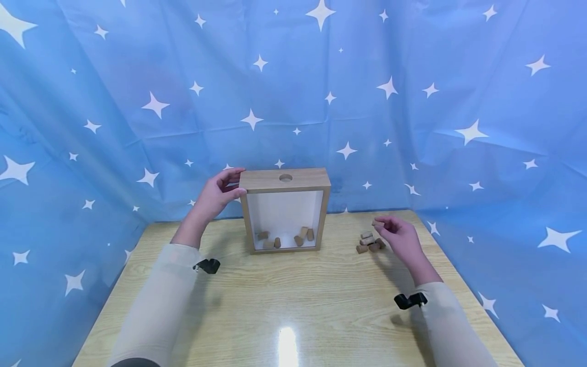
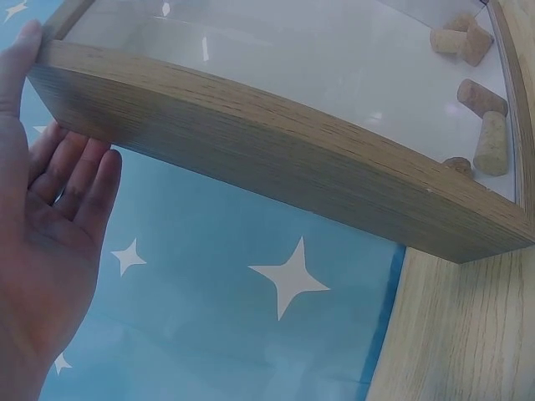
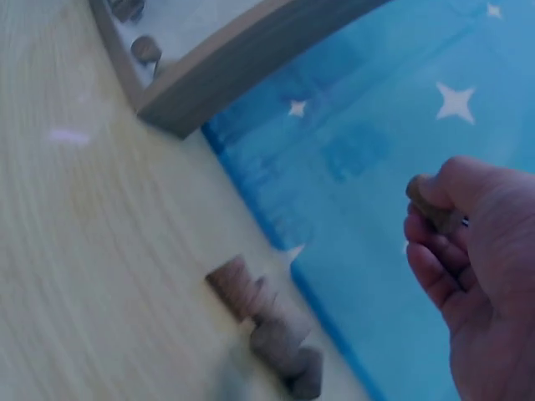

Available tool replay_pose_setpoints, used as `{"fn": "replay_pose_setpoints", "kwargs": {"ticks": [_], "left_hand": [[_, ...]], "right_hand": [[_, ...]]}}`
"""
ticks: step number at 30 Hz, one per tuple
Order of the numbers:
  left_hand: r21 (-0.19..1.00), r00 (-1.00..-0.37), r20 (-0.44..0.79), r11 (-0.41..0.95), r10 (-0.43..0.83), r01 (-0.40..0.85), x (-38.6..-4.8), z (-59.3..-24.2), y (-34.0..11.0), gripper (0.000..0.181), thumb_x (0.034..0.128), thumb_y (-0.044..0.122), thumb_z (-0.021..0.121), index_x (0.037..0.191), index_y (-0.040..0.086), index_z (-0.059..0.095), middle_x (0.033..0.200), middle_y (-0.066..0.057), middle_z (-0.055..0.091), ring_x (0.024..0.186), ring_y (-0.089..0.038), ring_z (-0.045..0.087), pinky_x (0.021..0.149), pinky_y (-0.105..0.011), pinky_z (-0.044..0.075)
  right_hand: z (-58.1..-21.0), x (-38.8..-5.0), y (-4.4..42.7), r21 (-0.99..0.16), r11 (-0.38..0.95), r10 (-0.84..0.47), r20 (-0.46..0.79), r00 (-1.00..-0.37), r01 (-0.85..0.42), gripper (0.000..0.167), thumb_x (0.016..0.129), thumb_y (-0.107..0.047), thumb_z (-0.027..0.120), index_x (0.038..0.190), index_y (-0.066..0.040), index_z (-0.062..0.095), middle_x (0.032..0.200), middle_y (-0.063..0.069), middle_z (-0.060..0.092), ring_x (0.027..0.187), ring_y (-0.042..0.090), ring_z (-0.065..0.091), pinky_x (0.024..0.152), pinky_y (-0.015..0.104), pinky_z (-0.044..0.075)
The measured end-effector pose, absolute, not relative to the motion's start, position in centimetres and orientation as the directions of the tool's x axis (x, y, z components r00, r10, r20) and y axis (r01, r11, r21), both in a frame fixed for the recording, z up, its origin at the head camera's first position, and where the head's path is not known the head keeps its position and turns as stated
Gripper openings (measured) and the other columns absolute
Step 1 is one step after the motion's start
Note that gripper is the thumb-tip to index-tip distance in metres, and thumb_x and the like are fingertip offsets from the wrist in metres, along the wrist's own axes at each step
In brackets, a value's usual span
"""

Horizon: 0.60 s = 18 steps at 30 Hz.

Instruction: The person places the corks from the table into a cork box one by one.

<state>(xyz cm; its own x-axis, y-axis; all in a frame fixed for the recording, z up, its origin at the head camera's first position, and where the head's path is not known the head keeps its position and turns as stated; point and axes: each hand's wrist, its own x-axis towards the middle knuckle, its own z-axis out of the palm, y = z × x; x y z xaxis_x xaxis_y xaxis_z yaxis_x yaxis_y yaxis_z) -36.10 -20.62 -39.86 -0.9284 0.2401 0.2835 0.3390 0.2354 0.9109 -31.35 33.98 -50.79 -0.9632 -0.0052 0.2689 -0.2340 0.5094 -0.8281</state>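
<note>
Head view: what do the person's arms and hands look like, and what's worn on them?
The left sleeve and right sleeve are long, plain and off-white, reaching the wrists. A small black device sits at each cuff. The left hand and right hand are bare, without gloves.

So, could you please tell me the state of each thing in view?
Wooden shadow box: upright, top hole uncovered.
Corks inside: scattered along the bottom.
Loose corks: heaped on the table.
Held cork: pinched in right grip, raised.
Left grip: holding the box's upper corner.
Starry curtain: hanging, creased.
</note>
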Motion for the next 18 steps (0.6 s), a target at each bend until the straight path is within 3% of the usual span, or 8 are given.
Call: {"fn": "replay_pose_setpoints", "kwargs": {"ticks": [7,18], "left_hand": [[0.912,-0.929,0.280,0.235,0.240,0.336,-36.3,-39.9,-20.6,0.067,0.1035,0.030,0.083,0.163,0.013,0.055,0.151,-0.014,0.062,0.142,-0.035,0.059,0.121,-0.055,0.049],[0.912,-0.930,0.279,0.237,0.238,0.335,-36.3,-39.9,-20.6,0.065,0.1036,0.031,0.083,0.162,0.017,0.057,0.151,-0.015,0.061,0.143,-0.038,0.058,0.121,-0.056,0.048]], "right_hand": [[-48.3,-31.3,32.3,-0.842,0.489,-0.012,0.254,-0.967,-0.227,0.039,0.108,-0.030,0.077,0.140,-0.006,0.074,0.114,0.012,0.068,0.100,0.015,0.065,0.079,0.021,0.057],[-44.6,-31.4,29.5,-0.828,0.460,-0.045,0.338,-0.940,-0.320,0.035,0.108,-0.024,0.076,0.141,-0.011,0.075,0.116,0.010,0.070,0.103,0.016,0.065,0.083,0.020,0.056]]}}
